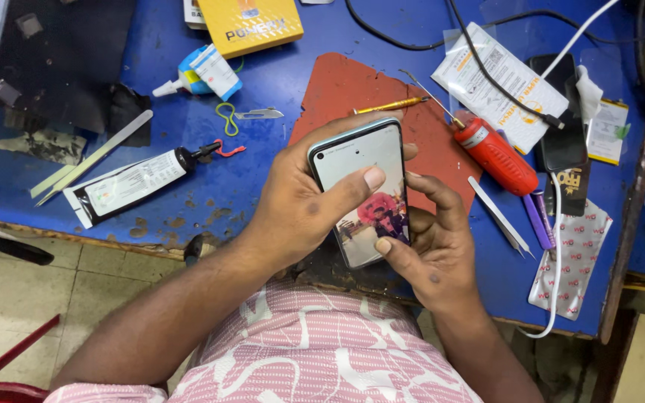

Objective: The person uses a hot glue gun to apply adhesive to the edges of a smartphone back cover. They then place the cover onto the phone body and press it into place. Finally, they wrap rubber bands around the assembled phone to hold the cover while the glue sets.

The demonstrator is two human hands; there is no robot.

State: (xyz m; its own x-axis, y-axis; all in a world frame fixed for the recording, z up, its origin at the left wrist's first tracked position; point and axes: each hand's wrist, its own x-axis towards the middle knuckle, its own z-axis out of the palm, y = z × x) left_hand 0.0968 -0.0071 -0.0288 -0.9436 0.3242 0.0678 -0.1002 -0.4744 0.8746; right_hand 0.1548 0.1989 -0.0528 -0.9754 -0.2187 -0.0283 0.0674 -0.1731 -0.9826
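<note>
A smartphone with its screen lit, showing a photo, is held upright above the near edge of the blue desk, just over a red mat. The left hand wraps around the phone's left side and back, its grip closed on the phone, with the thumb laid across the upper screen. The right hand cups the phone's lower right edge, also gripping it, its thumb tip touching the bottom of the screen. Just beyond the phone's top edge a thin yellow-handled tool lies on the mat. To the right lie a red-handled tool, metal tweezers and a purple pen, with a white cable running past them. To the left a black-capped tube of glue in a clear sleeve rests on the desk, with a scalpel blade and a small white-and-blue bottle beyond it, and a yellow box at the far edge.
</note>
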